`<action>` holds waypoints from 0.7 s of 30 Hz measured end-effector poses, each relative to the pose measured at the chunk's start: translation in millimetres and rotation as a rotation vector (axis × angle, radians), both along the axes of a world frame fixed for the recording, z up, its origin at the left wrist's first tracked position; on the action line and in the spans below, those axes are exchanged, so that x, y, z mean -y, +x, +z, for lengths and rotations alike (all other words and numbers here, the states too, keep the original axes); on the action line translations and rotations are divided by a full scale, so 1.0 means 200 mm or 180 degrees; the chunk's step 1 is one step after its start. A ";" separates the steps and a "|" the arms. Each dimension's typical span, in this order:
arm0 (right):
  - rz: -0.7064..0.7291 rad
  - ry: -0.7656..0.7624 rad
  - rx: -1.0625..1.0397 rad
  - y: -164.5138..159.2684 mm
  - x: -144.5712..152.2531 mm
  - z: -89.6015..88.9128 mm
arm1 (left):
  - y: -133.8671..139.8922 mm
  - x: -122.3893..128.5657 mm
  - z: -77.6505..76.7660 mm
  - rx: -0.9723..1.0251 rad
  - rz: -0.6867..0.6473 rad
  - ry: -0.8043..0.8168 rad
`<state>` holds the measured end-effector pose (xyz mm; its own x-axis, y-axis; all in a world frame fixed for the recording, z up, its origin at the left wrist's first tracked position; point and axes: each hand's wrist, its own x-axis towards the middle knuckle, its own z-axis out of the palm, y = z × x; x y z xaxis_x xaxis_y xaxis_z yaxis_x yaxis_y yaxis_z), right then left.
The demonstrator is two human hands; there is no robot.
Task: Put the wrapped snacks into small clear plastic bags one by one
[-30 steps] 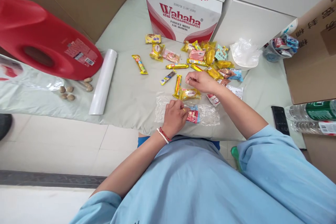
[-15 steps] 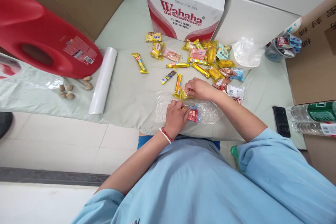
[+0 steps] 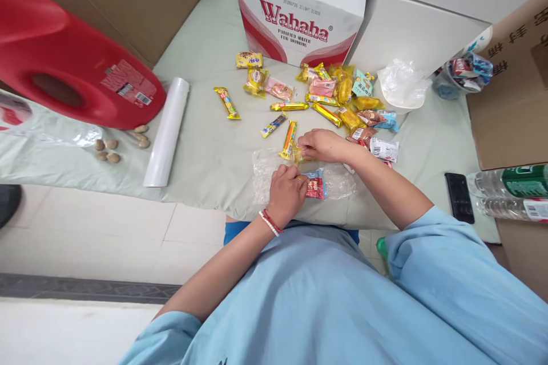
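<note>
A clear plastic bag (image 3: 265,182) lies flat near the table's front edge, with a red snack packet (image 3: 315,188) and a light-blue packet (image 3: 319,174) in or under its film; I cannot tell which. My left hand (image 3: 287,193), fingers curled, grips the bag's upper edge just left of the red packet. Just above it, my right hand (image 3: 322,145) has its fingertips closed on a yellow-wrapped snack (image 3: 298,155), partly hidden by the fingers. Touching that snack is a yellow snack stick (image 3: 289,138). A dark-and-yellow bar (image 3: 274,125) lies farther up.
Several wrapped snacks (image 3: 323,88) are heaped before a Wahaha water carton (image 3: 299,23). A white plastic roll (image 3: 166,134), several nuts (image 3: 112,144) and a red jug (image 3: 85,68) are on the left. On the right are a bag-lined bowl (image 3: 402,91), a phone (image 3: 459,198) and bottles (image 3: 505,182).
My right hand has shifted slightly left with the yellow-wrapped snack, and the yellow stick beside it has moved a little left. My left hand stays nearly in place, and more of the blue packet shows.
</note>
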<state>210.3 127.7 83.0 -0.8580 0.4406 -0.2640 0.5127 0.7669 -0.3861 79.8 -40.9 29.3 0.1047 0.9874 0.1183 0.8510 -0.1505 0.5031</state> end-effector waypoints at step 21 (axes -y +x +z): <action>0.0451 0.0386 -0.1508 0.29 0.58 -0.21 | -0.03 0.03 -0.05 0.0229 0.0991 -0.0706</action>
<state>267.3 12.0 40.8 -0.9247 0.3146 0.2143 0.1906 0.8699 -0.4549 74.5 -47.5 20.3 -0.2050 0.9731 -0.1056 0.8002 0.2287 0.5544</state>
